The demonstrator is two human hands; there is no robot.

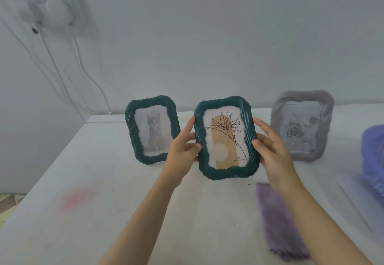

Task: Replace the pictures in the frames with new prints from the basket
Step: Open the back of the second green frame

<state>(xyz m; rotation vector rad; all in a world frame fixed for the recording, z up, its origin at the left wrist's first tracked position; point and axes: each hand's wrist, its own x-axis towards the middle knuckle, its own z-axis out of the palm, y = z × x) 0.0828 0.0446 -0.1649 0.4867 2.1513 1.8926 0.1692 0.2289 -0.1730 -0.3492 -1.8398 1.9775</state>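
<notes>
I hold a dark green frame with a line-drawn flower print upright above the white table. My left hand grips its left edge and my right hand grips its right edge. A second dark green frame, showing a grey kitten, stands on the table to the left. To the right stands a grey frame with a rose picture. The purple basket is cut off by the right edge of the view; its contents are hidden.
A purple cloth lies on the table under my right forearm. A pale wall rises behind the frames, with a white socket block and hanging cables at upper left. A pink stain marks the tabletop.
</notes>
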